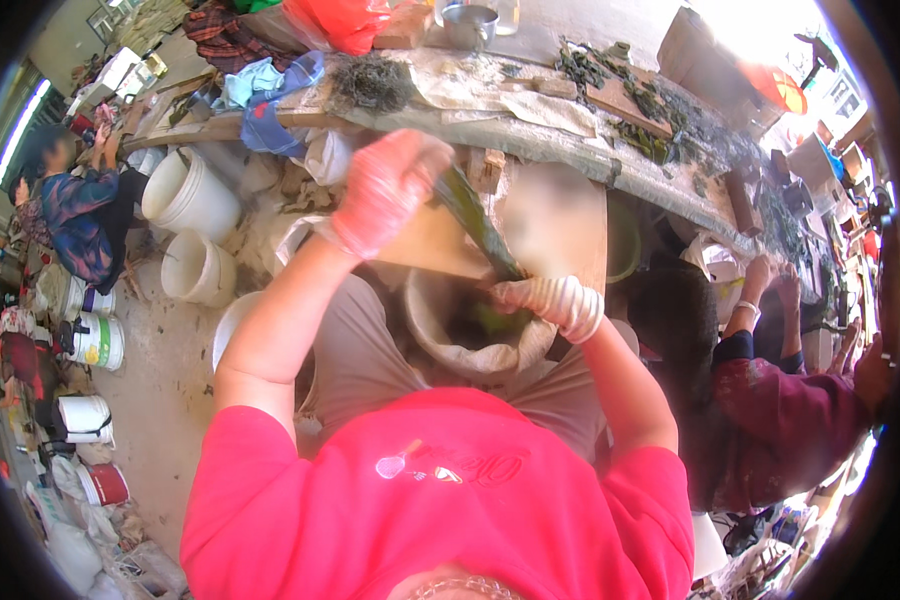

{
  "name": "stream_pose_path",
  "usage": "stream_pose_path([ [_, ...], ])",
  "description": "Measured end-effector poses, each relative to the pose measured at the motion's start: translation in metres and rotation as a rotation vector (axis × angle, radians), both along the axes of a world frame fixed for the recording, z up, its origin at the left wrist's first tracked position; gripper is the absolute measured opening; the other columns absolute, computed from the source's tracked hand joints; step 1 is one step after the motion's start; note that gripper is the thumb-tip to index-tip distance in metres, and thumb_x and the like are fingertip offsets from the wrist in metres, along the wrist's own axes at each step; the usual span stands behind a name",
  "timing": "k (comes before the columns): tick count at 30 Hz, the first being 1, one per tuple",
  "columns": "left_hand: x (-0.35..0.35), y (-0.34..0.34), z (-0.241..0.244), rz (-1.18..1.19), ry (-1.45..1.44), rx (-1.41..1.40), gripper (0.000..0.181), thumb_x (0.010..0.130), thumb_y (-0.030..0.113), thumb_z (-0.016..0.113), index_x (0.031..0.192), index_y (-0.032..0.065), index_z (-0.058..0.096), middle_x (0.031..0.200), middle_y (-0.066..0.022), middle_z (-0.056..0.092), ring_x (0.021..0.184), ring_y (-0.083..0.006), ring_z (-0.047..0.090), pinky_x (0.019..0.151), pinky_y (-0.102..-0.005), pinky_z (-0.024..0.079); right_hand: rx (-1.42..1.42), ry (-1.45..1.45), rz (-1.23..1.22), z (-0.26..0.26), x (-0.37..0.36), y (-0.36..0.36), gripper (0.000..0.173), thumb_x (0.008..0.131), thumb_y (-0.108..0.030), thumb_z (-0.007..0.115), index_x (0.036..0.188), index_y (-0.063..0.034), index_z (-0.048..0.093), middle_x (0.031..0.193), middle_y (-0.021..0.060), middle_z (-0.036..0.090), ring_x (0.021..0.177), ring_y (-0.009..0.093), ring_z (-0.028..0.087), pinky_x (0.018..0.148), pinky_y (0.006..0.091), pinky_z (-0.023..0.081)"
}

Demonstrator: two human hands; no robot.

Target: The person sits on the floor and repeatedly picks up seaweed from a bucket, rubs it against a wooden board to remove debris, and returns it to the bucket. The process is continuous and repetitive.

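Observation:
Between my hands slants a long dark green strip, apparently kelp (pixel 478 221). My left hand (pixel 394 191), in a thin translucent glove, grips its upper end, raised near the bench edge. Lower down, my right hand (pixel 544 298) holds the other end; a pale ribbed covering wraps the hand to the wrist. Between my knees stands a round tub (pixel 431 330) with a cloth-like pale rim, and blurred green material (pixel 495 319) lies inside it, partly hidden by my right hand. Behind the strip is a pale wooden board (pixel 562 217).
Ahead runs a dusty workbench (pixel 487 112) with dark green scraps (pixel 637 97), a dark tangled heap (pixel 371 81), cloths (pixel 274 112) and a metal cup (pixel 470 26). White buckets (pixel 191 191) stand at left. A co-worker's hands (pixel 769 281) are close on the right; another person (pixel 82 199) sits left.

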State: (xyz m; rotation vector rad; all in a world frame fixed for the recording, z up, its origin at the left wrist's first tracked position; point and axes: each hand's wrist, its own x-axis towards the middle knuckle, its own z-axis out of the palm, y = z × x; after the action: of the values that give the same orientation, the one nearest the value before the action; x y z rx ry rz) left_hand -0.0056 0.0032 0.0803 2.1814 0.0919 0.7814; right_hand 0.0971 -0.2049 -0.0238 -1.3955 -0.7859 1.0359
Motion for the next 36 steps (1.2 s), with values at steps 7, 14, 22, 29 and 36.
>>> stream_pose_path([
  [7, -0.030, 0.012, -0.010, 0.025, 0.113, -0.496, 0.011, 0.088, 0.016, 0.056, 0.087, 0.0086, 0.064, 0.070, 0.0032, 0.055, 0.061, -0.0040, 0.048, 0.050, -0.0192, 0.039, -0.111, -0.103, -0.138, 0.091, -0.012, -0.030, 0.031, 0.084, -0.032, 0.061, 0.091, -0.0023, 0.064, 0.053, 0.0001, 0.051, 0.043, 0.007, 0.049, 0.040, 0.0189, 0.033],
  [14, -0.032, -0.028, -0.089, 0.040, 0.341, -0.920, 0.017, 0.088, 0.025, 0.056, 0.095, 0.0108, 0.061, 0.078, 0.0024, 0.057, 0.062, -0.0067, 0.053, 0.050, -0.0216, 0.040, -0.336, -0.292, -0.170, 0.104, -0.006, -0.041, 0.026, 0.086, -0.029, 0.057, 0.088, -0.0053, 0.065, 0.056, -0.0034, 0.049, 0.042, 0.005, 0.045, 0.039, 0.0195, 0.032],
  [22, -0.036, -0.011, -0.156, -0.014, 0.734, 0.572, 0.028, 0.086, 0.023, 0.055, 0.110, 0.0071, 0.058, 0.093, -0.0081, 0.061, 0.079, -0.0136, 0.059, 0.066, -0.0259, 0.048, -0.616, -0.460, 0.048, 0.083, -0.007, -0.026, 0.031, 0.086, -0.036, 0.055, 0.082, -0.0074, 0.067, 0.057, -0.0036, 0.048, 0.048, 0.007, 0.040, 0.044, 0.0244, 0.031],
  [29, -0.015, -0.046, -0.100, -0.473, 0.088, -0.490, 0.042, 0.081, 0.026, 0.064, 0.114, 0.0031, 0.054, 0.103, -0.0167, 0.060, 0.091, -0.0255, 0.060, 0.079, -0.0355, 0.047, -0.317, -0.589, 0.197, 0.078, 0.001, -0.025, 0.033, 0.087, -0.038, 0.052, 0.083, -0.0077, 0.064, 0.055, -0.0023, 0.047, 0.047, 0.007, 0.039, 0.043, 0.0240, 0.030],
  [36, -0.044, -0.045, -0.113, -0.469, 0.278, -0.236, 0.024, 0.082, 0.019, 0.060, 0.099, 0.0018, 0.060, 0.088, -0.0184, 0.063, 0.078, -0.0238, 0.060, 0.074, -0.0326, 0.046, -0.430, -0.527, 0.205, 0.125, -0.007, -0.032, 0.028, 0.084, -0.033, 0.057, 0.081, -0.0062, 0.065, 0.054, -0.0028, 0.046, 0.047, 0.007, 0.041, 0.043, 0.0244, 0.031],
])
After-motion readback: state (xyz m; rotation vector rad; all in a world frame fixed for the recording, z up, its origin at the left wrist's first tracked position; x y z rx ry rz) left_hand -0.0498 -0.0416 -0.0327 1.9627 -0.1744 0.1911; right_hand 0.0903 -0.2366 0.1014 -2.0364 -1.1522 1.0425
